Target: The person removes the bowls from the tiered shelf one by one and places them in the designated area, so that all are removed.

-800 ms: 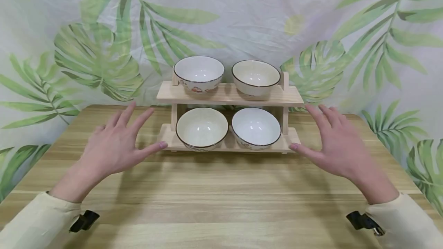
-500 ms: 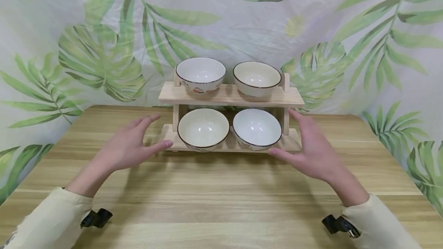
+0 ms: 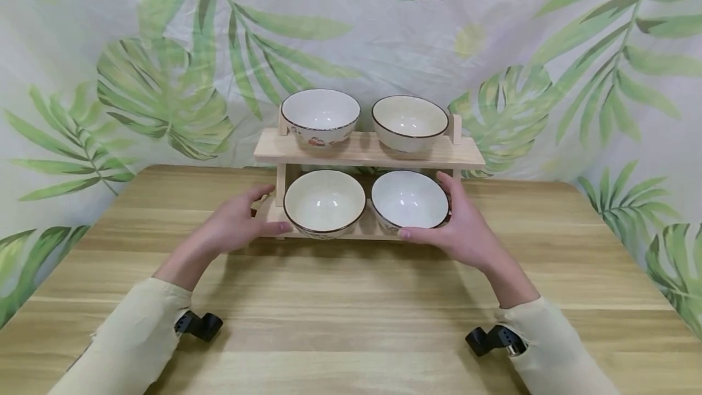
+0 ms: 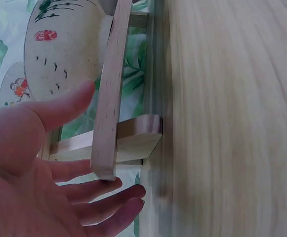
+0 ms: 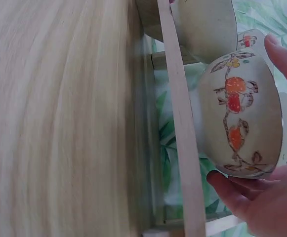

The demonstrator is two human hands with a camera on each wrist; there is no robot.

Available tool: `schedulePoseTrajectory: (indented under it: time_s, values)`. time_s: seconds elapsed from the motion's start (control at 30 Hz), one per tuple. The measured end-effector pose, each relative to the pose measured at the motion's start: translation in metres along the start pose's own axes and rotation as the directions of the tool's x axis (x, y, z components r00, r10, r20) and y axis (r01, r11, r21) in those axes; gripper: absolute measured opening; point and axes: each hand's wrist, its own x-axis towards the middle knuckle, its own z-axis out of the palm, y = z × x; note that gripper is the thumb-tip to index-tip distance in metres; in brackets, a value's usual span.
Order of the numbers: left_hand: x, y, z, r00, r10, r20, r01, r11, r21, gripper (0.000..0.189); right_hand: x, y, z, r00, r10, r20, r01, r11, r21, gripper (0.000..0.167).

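Observation:
In the head view my right hand (image 3: 466, 230) is curved round the white bowl (image 3: 408, 200) at the lower right, thumb along its front rim. The right wrist view shows red-orange birds painted on this bowl (image 5: 242, 113), with fingers against its side. My left hand (image 3: 236, 221) is at the left end of the lower shelf, its thumb tip close to the cream bowl (image 3: 325, 203). In the left wrist view the thumb is before that bowl (image 4: 66, 49), while the loosely spread fingers reach around the end of the shelf board (image 4: 106, 113).
A two-tier wooden rack (image 3: 362, 154) stands toward the back of the wood-grain table (image 3: 351, 322). Its top shelf bears a white bowl (image 3: 320, 116) with a floral pattern and a cream bowl (image 3: 410, 124). A leaf-patterned cloth (image 3: 406, 35) hangs behind.
Both hands have moved inward toward the rack. The right hand has closed round the lower white bowl; the left has come up to the lower shelf's left end. The bowls stay in place.

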Motion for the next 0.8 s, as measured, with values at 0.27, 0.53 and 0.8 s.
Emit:
schedulePoseTrajectory:
  time_s: [0.27, 0.53, 0.8]
  values:
    - [0.006, 0.000, 0.001, 0.999, -0.034, 0.029, 0.034, 0.999, -0.008, 0.103, 0.004, 0.008, 0.012, 0.998, 0.062, -0.009, -0.061, 0.996, 0.067, 0.138]
    - [0.008, -0.005, 0.001, 0.998, -0.050, 0.027, 0.052, 0.997, -0.050, 0.104, 0.006, 0.012, 0.017, 0.997, 0.071, -0.041, -0.066, 0.991, 0.113, 0.141]
    - [0.009, -0.013, 0.000, 0.998, -0.049, 0.032, 0.052, 0.992, -0.113, 0.099, 0.006, 0.013, 0.023, 0.995, 0.082, -0.065, -0.071, 0.984, 0.161, 0.140]
